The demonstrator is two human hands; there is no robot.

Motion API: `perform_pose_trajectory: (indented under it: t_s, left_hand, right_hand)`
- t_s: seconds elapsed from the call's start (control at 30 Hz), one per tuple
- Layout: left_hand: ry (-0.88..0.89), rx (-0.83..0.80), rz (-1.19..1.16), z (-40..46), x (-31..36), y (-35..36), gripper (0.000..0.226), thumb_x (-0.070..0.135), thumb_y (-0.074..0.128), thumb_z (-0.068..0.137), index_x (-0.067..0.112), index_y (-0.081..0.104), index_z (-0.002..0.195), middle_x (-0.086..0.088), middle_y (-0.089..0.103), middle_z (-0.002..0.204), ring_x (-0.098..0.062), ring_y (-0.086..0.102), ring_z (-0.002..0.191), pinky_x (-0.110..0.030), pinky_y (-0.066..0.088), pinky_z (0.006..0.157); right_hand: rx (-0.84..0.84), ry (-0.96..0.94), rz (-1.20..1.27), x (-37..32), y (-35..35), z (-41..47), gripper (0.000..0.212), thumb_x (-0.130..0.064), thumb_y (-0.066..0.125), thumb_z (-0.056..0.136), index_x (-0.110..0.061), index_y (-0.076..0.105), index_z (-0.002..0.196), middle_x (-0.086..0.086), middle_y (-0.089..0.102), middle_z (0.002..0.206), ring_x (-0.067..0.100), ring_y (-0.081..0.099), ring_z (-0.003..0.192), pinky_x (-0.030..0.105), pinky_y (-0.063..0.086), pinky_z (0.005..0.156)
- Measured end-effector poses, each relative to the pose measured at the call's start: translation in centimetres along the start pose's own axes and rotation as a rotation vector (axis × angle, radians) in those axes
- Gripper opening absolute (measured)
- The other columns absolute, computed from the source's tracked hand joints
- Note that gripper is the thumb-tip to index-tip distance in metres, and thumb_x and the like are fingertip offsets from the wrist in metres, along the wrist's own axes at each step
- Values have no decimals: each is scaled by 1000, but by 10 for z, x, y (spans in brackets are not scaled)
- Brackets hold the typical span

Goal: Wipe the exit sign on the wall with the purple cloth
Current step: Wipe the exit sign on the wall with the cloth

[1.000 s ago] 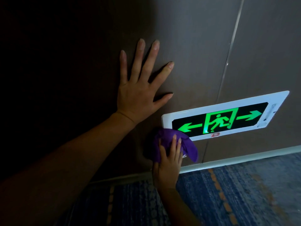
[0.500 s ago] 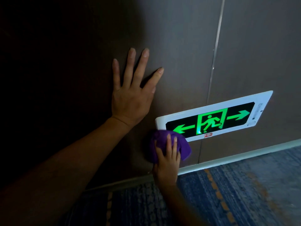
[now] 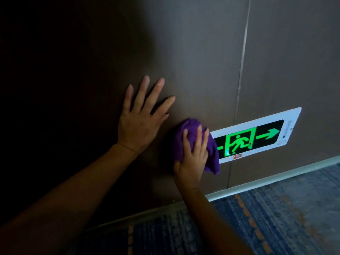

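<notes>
The exit sign [image 3: 257,135] is a white-framed rectangle low on the wall, glowing green with a running figure and arrows. My right hand [image 3: 191,159] presses the bunched purple cloth [image 3: 187,133] flat over the sign's left end, hiding the left arrow and the frame's left edge. A fold of the cloth hangs down past the sign's lower edge. My left hand [image 3: 139,122] lies flat on the wall, fingers spread, just left of the cloth and holding nothing.
The brown wall panel [image 3: 193,52] has a thin vertical seam [image 3: 242,52] running down to the sign. A pale baseboard [image 3: 276,179] runs along the bottom. Below lies blue patterned carpet [image 3: 276,218] with an orange stripe. The left side is in deep shadow.
My right hand has slid the cloth up from below the sign's left corner onto the sign's left end, covering the left arrow. My left hand stays flat on the wall.
</notes>
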State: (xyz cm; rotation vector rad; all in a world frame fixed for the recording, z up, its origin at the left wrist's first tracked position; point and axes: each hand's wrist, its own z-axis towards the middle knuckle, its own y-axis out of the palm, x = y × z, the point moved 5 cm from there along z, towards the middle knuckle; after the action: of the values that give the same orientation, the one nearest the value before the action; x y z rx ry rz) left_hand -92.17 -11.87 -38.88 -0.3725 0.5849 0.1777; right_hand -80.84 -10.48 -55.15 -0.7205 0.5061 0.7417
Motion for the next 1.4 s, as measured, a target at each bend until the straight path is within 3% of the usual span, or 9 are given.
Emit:
perform_pose_trajectory:
  t_s: [0.2,0.4,0.57,0.67,0.83,1.03,1.13,1.27,1.4]
  left_hand:
    - [-7,17,42,-3,4,3,43,40,54,107,30,52,149,-14,46,163,-45,46,147,-59,23,121]
    - [-106,17,-7,-11,19,7,48,39,53,109,24,48,153,-16,44,163,-47,45,147,-63,26,120]
    - [-141,-2,-39,-11,17,6,47,38,50,110,24,45,155,-16,40,166,-48,41,149,-63,22,121]
    - [-130,22,-55,-11,19,7,46,37,48,111,25,46,155,-15,41,165,-48,43,148,-63,27,121]
    - [-134,54,-44,-12,18,10,44,34,51,111,24,48,153,-14,42,165,-47,44,148,-64,29,120]
    - [-187,-41,-129,-18,26,12,50,33,41,113,22,34,161,-14,25,173,-48,29,155,-65,17,124]
    - [-144,-71,-153,-24,18,13,51,34,35,115,23,26,164,-13,19,175,-47,22,158,-62,12,126]
    - [-182,-59,-144,-22,26,8,50,34,36,115,24,30,163,-12,22,174,-45,24,158,-61,12,127]
    - [-209,-73,-224,-23,27,9,56,46,35,113,19,33,163,-12,25,173,-46,23,158,-61,9,126]
  right_hand:
    - [-199,-20,-155,67,32,-86,85,-21,60,66,-34,39,147,0,7,169,37,6,156,67,41,100]
    - [-207,92,-86,72,43,-114,90,-19,44,79,-44,10,160,0,-4,173,33,-5,159,58,19,115]
    - [229,953,519,84,21,-84,72,-10,43,98,-31,17,161,8,16,171,30,18,157,41,15,126]
    - [378,959,543,87,3,-49,61,-19,40,105,-31,20,162,3,19,171,28,21,155,28,16,117]
    - [462,1077,662,62,11,-40,61,-22,44,105,-28,21,162,3,21,170,32,27,153,47,24,124]
    - [66,1084,610,-33,73,-104,83,-17,56,99,-28,3,162,2,2,172,23,14,157,22,2,119]
    - [-10,1049,614,-27,79,-110,81,-19,54,100,-33,3,162,5,2,173,27,14,157,23,2,117]
    - [229,1042,561,26,44,-79,74,-15,50,101,-27,10,163,12,13,171,37,25,153,33,19,122]
    - [406,988,483,89,8,-37,63,-28,41,106,-29,12,162,10,13,171,37,23,154,32,17,117]
